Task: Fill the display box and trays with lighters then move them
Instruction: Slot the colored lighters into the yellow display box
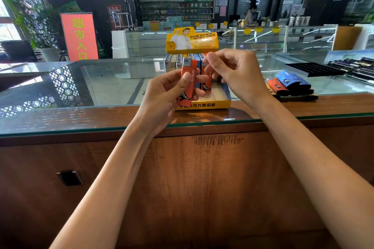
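A yellow display box [220,103] stands on the glass counter in front of me, its back rows filled with upright lighters [178,59] and its front slots bare. My left hand [164,99] holds an orange lighter [188,79] upright just in front of the box. My right hand [232,73] pinches a second orange lighter [206,85] by its top, standing it at the box's slots. A loose pile of blue, orange and black lighters [289,86] lies on the counter to the right.
A black tray [311,68] with dark lighters sits at the far right on the glass counter [101,91]. The wooden counter edge [202,119] runs right under my wrists. Shop shelves, an orange sign and a person stand far behind.
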### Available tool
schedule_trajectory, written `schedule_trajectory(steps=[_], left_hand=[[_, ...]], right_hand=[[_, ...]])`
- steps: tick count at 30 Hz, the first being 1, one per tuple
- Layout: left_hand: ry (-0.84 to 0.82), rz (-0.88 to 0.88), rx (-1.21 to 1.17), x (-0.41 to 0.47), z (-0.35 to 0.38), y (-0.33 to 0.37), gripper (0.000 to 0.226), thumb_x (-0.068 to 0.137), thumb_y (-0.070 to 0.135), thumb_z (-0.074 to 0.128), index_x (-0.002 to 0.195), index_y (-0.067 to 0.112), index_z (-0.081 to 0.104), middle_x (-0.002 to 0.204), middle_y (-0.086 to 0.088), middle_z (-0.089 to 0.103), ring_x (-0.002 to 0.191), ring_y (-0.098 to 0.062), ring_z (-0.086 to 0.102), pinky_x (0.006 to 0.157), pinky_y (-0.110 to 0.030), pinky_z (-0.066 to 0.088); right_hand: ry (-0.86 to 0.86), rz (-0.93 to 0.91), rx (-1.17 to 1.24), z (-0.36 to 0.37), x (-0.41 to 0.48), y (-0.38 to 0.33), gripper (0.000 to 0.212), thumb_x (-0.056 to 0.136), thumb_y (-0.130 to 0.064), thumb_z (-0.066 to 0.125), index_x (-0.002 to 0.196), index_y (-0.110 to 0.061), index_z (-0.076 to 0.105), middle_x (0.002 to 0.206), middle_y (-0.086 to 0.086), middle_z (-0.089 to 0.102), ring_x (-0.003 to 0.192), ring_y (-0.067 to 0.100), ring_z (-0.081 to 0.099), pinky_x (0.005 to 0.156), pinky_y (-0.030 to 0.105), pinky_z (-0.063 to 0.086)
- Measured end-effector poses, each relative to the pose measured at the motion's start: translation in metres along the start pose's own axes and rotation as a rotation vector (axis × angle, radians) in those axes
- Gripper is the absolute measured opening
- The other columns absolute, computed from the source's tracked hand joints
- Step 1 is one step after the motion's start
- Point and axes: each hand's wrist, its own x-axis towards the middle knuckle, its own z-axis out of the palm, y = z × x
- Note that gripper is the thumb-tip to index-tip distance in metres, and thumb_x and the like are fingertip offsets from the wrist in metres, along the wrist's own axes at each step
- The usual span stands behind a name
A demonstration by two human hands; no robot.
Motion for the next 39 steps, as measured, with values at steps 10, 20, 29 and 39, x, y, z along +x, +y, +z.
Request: schedule_trajectory(steps=[10, 20, 29, 39], left_hand=[[0.049, 0.068, 0.249, -0.002, 0.006, -0.001, 0.024, 0.090, 0.020, 0.055, 0.108, 0.007, 0.066, 0.095, -0.004, 0.074, 0.088, -0.021, 0.071, 0.077, -0.030, 0.057], [0.068, 0.478, 1.323, -0.037, -0.050, 0.031, 0.033, 0.092, 0.033, 0.056, 0.105, 0.006, 0.069, 0.102, -0.002, 0.068, 0.088, -0.003, 0.057, 0.077, -0.012, 0.043], [-0.152, 0.336, 1.492, -0.043, -0.078, 0.013, 0.053, 0.093, 0.056, 0.038, 0.100, 0.015, 0.070, 0.106, 0.000, 0.069, 0.092, -0.017, 0.065, 0.070, -0.044, 0.056], [-0.115, 0.360, 1.569, -0.048, -0.074, 0.014, 0.050, 0.094, 0.056, 0.034, 0.099, 0.022, 0.069, 0.104, 0.007, 0.069, 0.091, -0.013, 0.065, 0.063, -0.038, 0.056]], right_hand=[[-0.120, 0.100, 0.330, 0.002, -0.005, -0.014, 0.003, 0.078, -0.022, 0.071, 0.081, -0.023, 0.070, 0.077, 0.004, 0.070, 0.071, 0.008, 0.061, 0.065, 0.023, 0.052], [0.037, 0.068, 0.161, -0.017, 0.017, 0.014, 0.011, 0.082, -0.011, 0.068, 0.093, -0.012, 0.067, 0.084, 0.001, 0.068, 0.071, 0.001, 0.063, 0.072, 0.018, 0.053], [0.049, -0.041, -0.098, -0.005, 0.020, 0.014, 0.019, 0.077, -0.010, 0.073, 0.094, -0.003, 0.069, 0.086, 0.005, 0.067, 0.080, 0.017, 0.065, 0.076, 0.027, 0.055], [0.010, -0.035, -0.130, -0.001, 0.019, 0.020, 0.020, 0.076, -0.011, 0.074, 0.093, -0.001, 0.069, 0.085, 0.008, 0.069, 0.075, 0.016, 0.065, 0.073, 0.022, 0.055]])
